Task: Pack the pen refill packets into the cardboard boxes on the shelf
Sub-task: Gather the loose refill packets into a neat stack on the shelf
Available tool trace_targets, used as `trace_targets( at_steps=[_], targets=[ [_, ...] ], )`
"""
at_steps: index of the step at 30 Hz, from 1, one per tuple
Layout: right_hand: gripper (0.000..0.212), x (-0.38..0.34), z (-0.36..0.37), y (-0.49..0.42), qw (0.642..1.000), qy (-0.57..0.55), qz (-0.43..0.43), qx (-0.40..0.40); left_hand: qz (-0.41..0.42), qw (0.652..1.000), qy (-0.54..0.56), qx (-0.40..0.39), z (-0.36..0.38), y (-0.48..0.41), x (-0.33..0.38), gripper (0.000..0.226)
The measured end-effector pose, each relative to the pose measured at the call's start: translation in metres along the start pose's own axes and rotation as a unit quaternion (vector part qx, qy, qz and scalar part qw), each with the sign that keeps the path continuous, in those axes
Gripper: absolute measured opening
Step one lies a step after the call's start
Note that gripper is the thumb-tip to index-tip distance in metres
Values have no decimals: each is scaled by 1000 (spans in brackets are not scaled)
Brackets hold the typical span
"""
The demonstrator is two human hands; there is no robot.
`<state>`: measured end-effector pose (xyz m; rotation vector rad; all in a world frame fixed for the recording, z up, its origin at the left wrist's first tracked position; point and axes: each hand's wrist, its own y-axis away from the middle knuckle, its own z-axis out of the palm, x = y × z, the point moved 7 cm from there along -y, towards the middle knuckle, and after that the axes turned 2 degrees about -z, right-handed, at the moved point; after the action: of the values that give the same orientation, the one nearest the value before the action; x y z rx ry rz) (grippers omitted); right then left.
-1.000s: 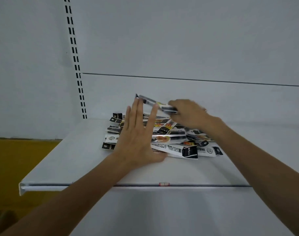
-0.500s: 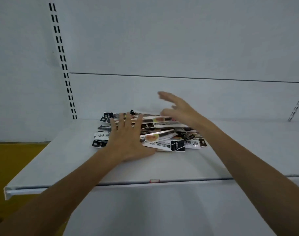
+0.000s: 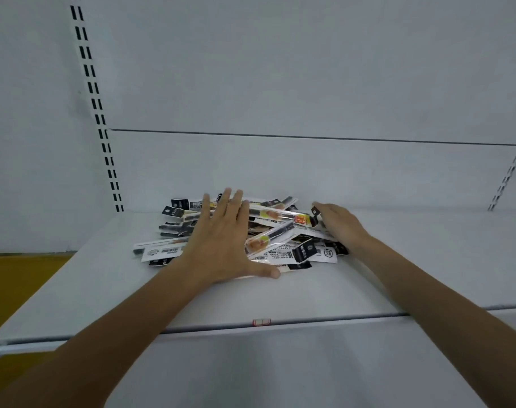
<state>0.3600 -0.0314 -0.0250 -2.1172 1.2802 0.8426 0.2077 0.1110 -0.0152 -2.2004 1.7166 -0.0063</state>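
A loose pile of pen refill packets (image 3: 283,228), clear sleeves with black-and-white and orange labels, lies on the white shelf (image 3: 368,284) near its back. My left hand (image 3: 221,242) lies flat on the left half of the pile, fingers straight and spread, thumb along the front packet. My right hand (image 3: 337,222) rests against the pile's right side with its fingers stretched toward the packets and holds nothing. No cardboard box is in view.
The white back panel (image 3: 280,83) rises behind the pile, with slotted uprights at the left (image 3: 95,107) and right (image 3: 510,175). The shelf's front edge (image 3: 259,323) carries a small red label holder. A yellow surface (image 3: 18,278) shows at the lower left.
A second ago my right hand held one packet above the pile; it let go and has come down to the pile's right side. My left hand stays flat on the packets.
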Motion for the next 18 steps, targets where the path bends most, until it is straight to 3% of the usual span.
trace_targets(
  at_steps=[3, 6, 9, 11, 15, 18],
  targets=[
    [42, -19, 17, 3, 994, -101, 7, -36, 41, 998, -37, 23, -6, -7, 7, 131],
    [56, -27, 17, 6, 991, -130, -4, -24, 35, 999, -22, 10, -2, -6, 3, 126],
    [57, -36, 2, 18, 993, -66, -88, 40, 10, 999, 9, 40, -3, 2, -6, 121],
    [62, -54, 9, 34, 981, 48, -188, 32, -7, 998, 42, 56, -8, 7, -14, 120],
    [85, -77, 37, 55, 923, 235, -305, -7, -162, 957, 201, 128, -22, 11, -84, 92],
    [87, -84, 44, 63, 896, 278, -345, -26, -327, 891, 308, 63, 10, 26, -156, 74]
  ],
)
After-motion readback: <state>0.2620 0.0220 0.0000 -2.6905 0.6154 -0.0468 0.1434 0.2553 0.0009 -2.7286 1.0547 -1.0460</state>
